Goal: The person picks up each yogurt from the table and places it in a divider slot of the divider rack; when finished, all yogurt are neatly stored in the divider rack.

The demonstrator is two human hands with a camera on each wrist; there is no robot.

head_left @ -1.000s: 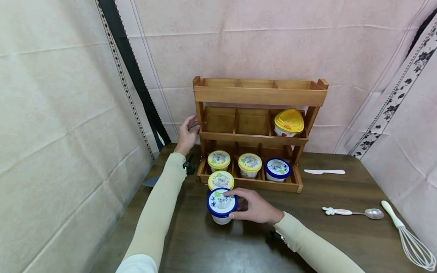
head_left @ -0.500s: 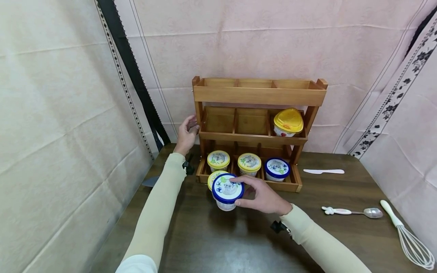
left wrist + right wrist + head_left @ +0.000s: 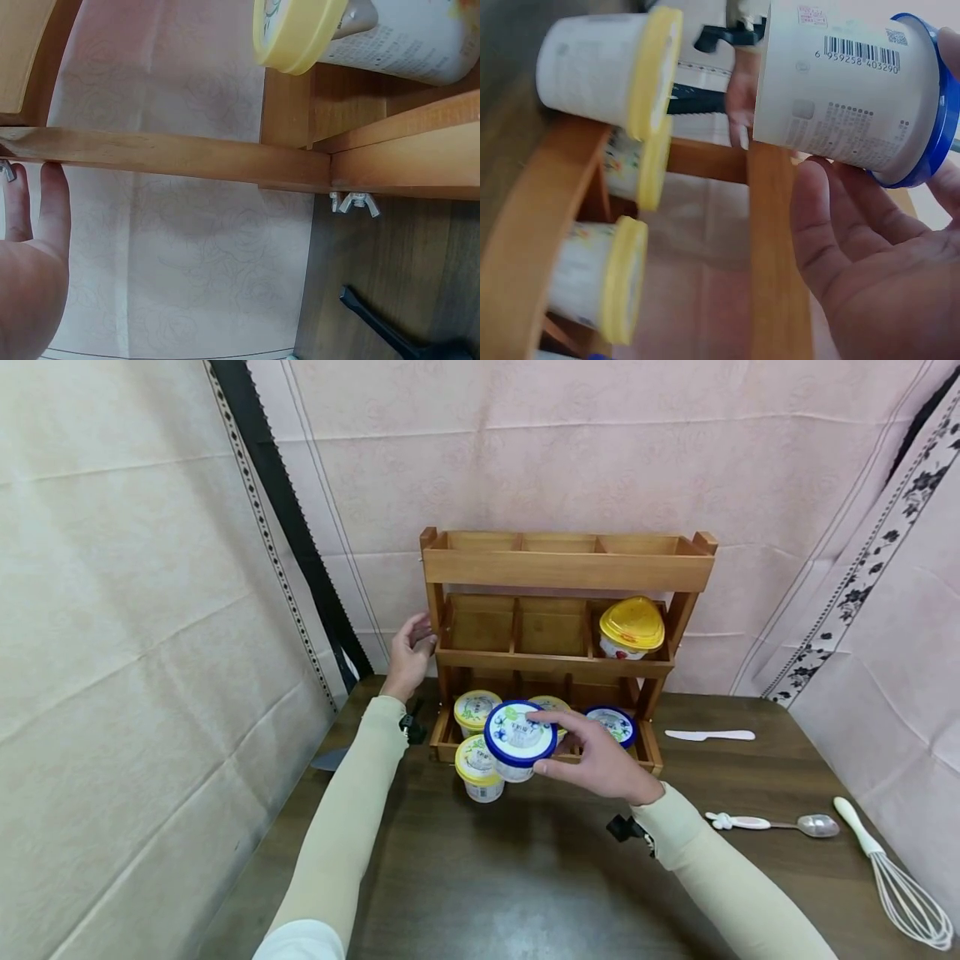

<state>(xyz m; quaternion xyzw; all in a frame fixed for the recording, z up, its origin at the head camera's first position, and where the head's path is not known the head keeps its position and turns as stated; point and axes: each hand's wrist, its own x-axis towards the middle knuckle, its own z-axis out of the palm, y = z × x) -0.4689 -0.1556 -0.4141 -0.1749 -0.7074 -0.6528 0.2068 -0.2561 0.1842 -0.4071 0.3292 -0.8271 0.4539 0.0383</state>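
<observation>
My right hand [image 3: 600, 764] grips a white tub with a blue lid [image 3: 519, 735], thumb and fingers around the lid. It is held up in front of the lowest tier of a wooden three-tier rack [image 3: 562, 573]. In the right wrist view, the tub's barcode side [image 3: 847, 82] shows. My left hand [image 3: 410, 656] is at the rack's left post; in the left wrist view its fingertips touch the post [image 3: 172, 154]. A yellow-lidded tub [image 3: 480, 770] stands on the table before the rack. Behind the held tub, the lowest tier bears two yellow-lidded tubs and a blue-lidded one [image 3: 613, 725].
A larger yellow-lidded tub [image 3: 632, 625] sits in the middle tier's right compartment. To the right on the table [image 3: 480, 893] lie a white knife [image 3: 708, 735], a spoon [image 3: 776, 823] and a whisk [image 3: 896, 877]. Cloth [image 3: 585, 452] hangs behind and at both sides.
My right hand has lifted the blue-lidded tub from in front of the yellow-lidded one, moving it up, right and toward the rack. The left hand stays at the post.
</observation>
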